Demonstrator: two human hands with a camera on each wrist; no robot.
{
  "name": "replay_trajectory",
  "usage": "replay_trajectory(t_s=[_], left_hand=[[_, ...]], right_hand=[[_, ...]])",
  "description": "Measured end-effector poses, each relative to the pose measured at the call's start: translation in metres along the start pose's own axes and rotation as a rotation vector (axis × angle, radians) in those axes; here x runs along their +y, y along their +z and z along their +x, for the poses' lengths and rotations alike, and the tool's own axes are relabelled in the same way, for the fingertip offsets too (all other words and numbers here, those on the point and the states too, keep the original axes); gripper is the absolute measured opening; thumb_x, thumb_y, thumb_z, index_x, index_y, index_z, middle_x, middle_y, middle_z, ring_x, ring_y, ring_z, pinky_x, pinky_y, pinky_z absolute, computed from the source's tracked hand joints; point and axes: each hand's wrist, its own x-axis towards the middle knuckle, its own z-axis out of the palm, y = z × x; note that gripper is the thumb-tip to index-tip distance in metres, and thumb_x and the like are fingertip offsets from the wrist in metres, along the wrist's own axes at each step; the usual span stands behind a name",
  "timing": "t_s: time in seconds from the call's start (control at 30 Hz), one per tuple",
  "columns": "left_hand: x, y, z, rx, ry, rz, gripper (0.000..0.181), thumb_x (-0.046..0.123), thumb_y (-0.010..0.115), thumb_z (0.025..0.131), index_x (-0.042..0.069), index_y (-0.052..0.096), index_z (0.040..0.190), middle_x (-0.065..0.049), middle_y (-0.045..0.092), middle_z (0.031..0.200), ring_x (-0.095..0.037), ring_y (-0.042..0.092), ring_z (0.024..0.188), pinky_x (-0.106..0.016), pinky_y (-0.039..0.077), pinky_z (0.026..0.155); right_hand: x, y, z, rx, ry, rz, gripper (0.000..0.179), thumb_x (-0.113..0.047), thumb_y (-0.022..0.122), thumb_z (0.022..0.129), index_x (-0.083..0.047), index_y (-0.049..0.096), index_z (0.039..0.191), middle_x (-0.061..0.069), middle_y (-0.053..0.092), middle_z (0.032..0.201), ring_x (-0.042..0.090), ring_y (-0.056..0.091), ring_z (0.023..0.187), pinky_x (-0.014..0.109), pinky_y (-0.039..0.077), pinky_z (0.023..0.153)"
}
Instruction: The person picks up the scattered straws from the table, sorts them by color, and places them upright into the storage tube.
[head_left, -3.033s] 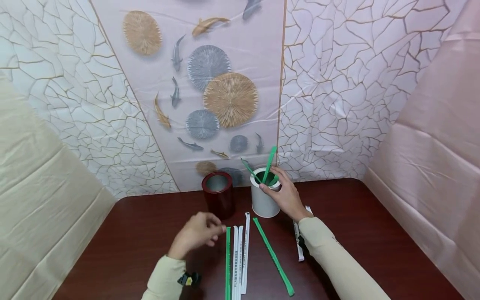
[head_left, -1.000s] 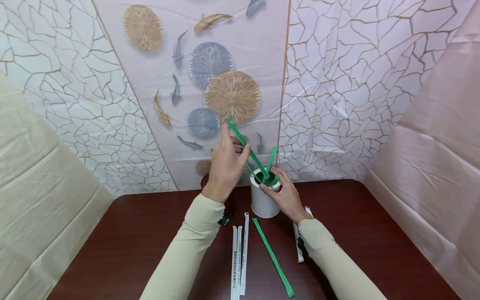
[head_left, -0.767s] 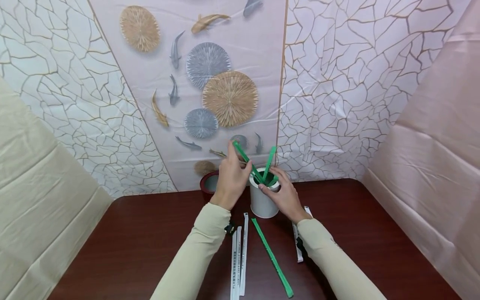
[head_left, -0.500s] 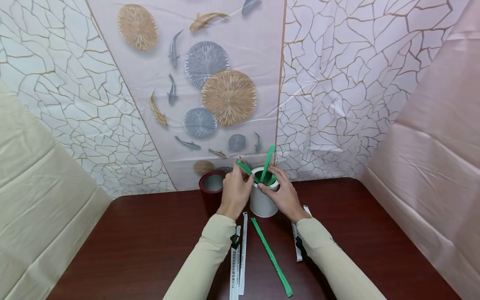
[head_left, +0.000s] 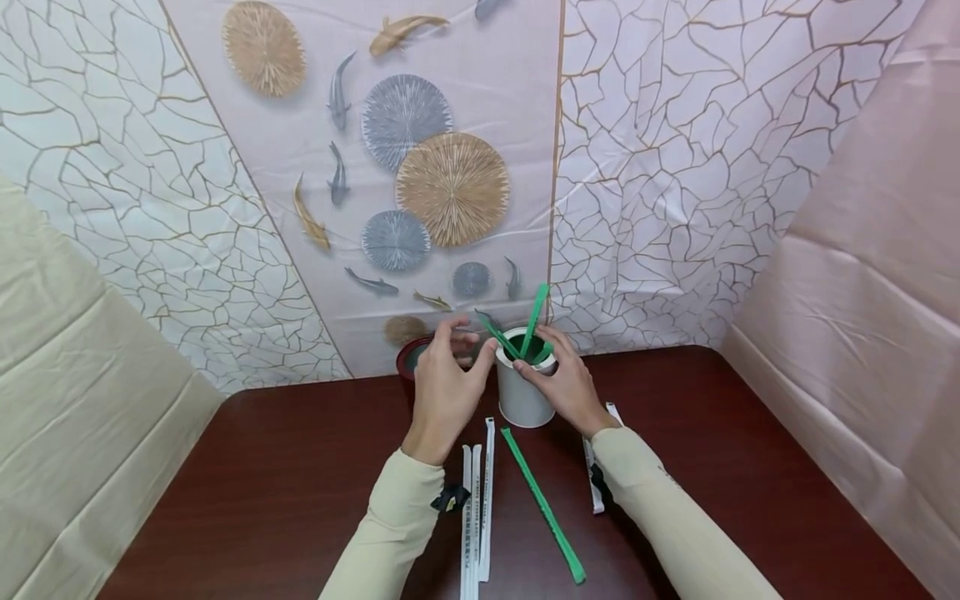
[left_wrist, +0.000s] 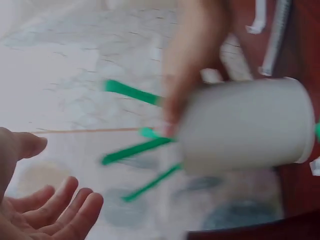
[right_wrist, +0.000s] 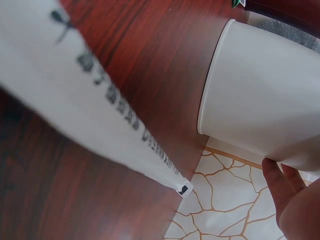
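My right hand grips the white can near its rim, thumb in front and fingers behind. Several green wrapped straws lean out of that can at different angles. Just left of the rim is my left hand, fingers spread and holding nothing; in the left wrist view its fingers stand apart from the straws. Another green straw lies slantwise on the table in front of the can. Beside it to the left lie three white wrapped straws, roughly parallel.
A dark red can stands behind my left hand, largely covered by it. One more white straw lies partly beneath my right forearm. Patterned cloth hangs along the far edge of the dark red-brown table.
My left hand took the leftmost green straw off the table, carried it up and lowered it into the white can. It has let go and drawn back left. My right hand stays on the can.
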Motion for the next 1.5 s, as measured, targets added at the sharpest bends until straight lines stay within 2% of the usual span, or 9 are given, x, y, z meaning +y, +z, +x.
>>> replay_trajectory(t_s=[0.13, 0.23, 0.4, 0.53, 0.67, 0.8, 1.03, 1.27, 1.5], left_hand=[[0.018, -0.013, -0.006, -0.084, -0.042, 0.016, 0.032, 0.031, 0.073, 0.101, 0.01, 0.069, 0.125, 0.002, 0.076, 0.097, -0.011, 0.073, 0.083, -0.034, 0.06, 0.073], [0.016, -0.011, -0.017, -0.192, -0.119, 0.062, 0.03, 0.036, 0.072, 0.101, 0.01, 0.073, 0.117, 0.005, 0.074, 0.088, -0.005, 0.068, 0.073, -0.033, 0.058, 0.066], [-0.015, 0.014, -0.044, -0.313, -0.249, 0.093, 0.029, 0.034, 0.075, 0.099, 0.006, 0.076, 0.105, 0.004, 0.07, 0.072, -0.008, 0.064, 0.058, -0.032, 0.053, 0.056], [-0.039, 0.036, -0.065, -0.437, -0.395, 0.116, 0.029, 0.028, 0.08, 0.095, 0.0, 0.075, 0.091, 0.0, 0.063, 0.057, -0.019, 0.066, 0.052, -0.03, 0.049, 0.05], [-0.042, 0.055, -0.072, -0.536, -0.473, 0.198, 0.041, 0.028, 0.083, 0.092, 0.004, 0.067, 0.063, -0.005, 0.06, 0.048, -0.024, 0.068, 0.05, -0.029, 0.047, 0.049], [-0.04, 0.07, -0.068, -0.604, -0.504, 0.295, 0.046, 0.027, 0.084, 0.091, 0.005, 0.063, 0.056, -0.009, 0.061, 0.047, -0.022, 0.066, 0.044, -0.028, 0.048, 0.048], [-0.039, 0.086, -0.064, -0.643, -0.57, 0.326, 0.034, 0.008, 0.083, 0.086, 0.001, 0.064, 0.058, -0.009, 0.061, 0.045, -0.019, 0.064, 0.039, -0.028, 0.051, 0.041], [-0.041, 0.081, -0.067, -0.625, -0.573, 0.2, 0.031, 0.002, 0.082, 0.085, 0.001, 0.062, 0.062, -0.009, 0.062, 0.046, -0.019, 0.066, 0.04, -0.031, 0.056, 0.047], [-0.025, 0.055, -0.055, -0.568, -0.424, 0.148, 0.03, 0.009, 0.075, 0.097, 0.006, 0.067, 0.069, -0.002, 0.063, 0.05, -0.012, 0.065, 0.044, -0.027, 0.055, 0.051]], right_hand=[[0.0, -0.002, 0.001, 0.004, -0.004, 0.007, 0.081, -0.065, 0.073, 0.092, -0.022, 0.05, 0.158, 0.0, 0.04, 0.166, 0.031, 0.051, 0.143, 0.061, 0.043, 0.11], [0.001, -0.003, 0.001, 0.004, -0.002, 0.006, 0.081, -0.065, 0.072, 0.093, -0.024, 0.049, 0.158, -0.001, 0.039, 0.166, 0.032, 0.051, 0.142, 0.061, 0.043, 0.109], [0.002, -0.003, -0.001, -0.007, 0.003, 0.003, 0.082, -0.067, 0.07, 0.093, -0.025, 0.048, 0.159, -0.002, 0.037, 0.167, 0.033, 0.05, 0.143, 0.063, 0.042, 0.11], [0.001, 0.001, -0.003, -0.01, 0.005, 0.001, 0.082, -0.069, 0.069, 0.092, -0.025, 0.049, 0.158, -0.005, 0.037, 0.166, 0.032, 0.049, 0.144, 0.063, 0.043, 0.109], [0.0, -0.001, -0.003, -0.003, 0.005, -0.009, 0.082, -0.07, 0.069, 0.092, -0.025, 0.05, 0.157, -0.005, 0.039, 0.165, 0.033, 0.051, 0.142, 0.063, 0.044, 0.108], [-0.001, 0.0, -0.004, 0.013, 0.007, -0.004, 0.08, -0.068, 0.07, 0.092, -0.026, 0.051, 0.156, -0.004, 0.04, 0.164, 0.034, 0.052, 0.141, 0.064, 0.045, 0.107], [0.001, 0.0, -0.002, 0.016, -0.012, -0.011, 0.079, -0.067, 0.071, 0.092, -0.024, 0.052, 0.156, -0.002, 0.041, 0.164, 0.033, 0.056, 0.136, 0.063, 0.047, 0.103], [0.002, 0.0, -0.002, 0.024, -0.019, -0.013, 0.077, -0.066, 0.072, 0.092, -0.025, 0.053, 0.155, -0.002, 0.042, 0.164, 0.033, 0.056, 0.137, 0.063, 0.047, 0.104], [0.001, 0.001, -0.003, 0.01, -0.012, -0.011, 0.08, -0.068, 0.07, 0.092, -0.025, 0.05, 0.157, -0.002, 0.04, 0.165, 0.034, 0.056, 0.138, 0.063, 0.047, 0.104]])
